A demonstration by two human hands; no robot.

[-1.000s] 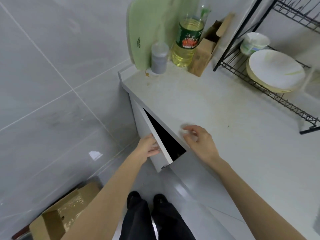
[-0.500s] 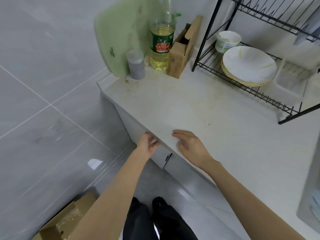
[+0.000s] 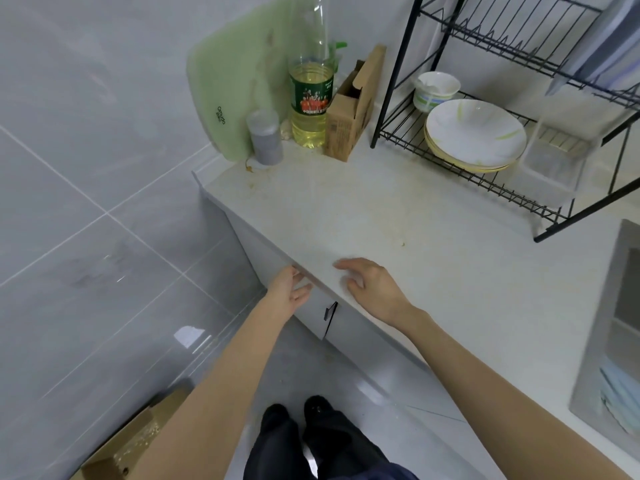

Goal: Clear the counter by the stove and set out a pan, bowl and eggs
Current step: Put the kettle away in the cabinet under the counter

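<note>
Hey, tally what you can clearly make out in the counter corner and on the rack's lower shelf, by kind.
Green cutting board: 1
Oil bottle: 1
Grey jar: 1
Cardboard box: 1
Small bowl: 1
Plate stack: 1
Clear tub: 1
Total: 7

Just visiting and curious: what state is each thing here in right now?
Cabinet door: shut.
Oil bottle: upright, partly full.
Cardboard box: top flap open.
Plates: stacked in dish rack.
Cutting board: leaning, on edge.
Left hand: open, touching door's top.
Right hand: open, over countertop.

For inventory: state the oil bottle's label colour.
The oil bottle's label is green with a red band; head view.
</note>
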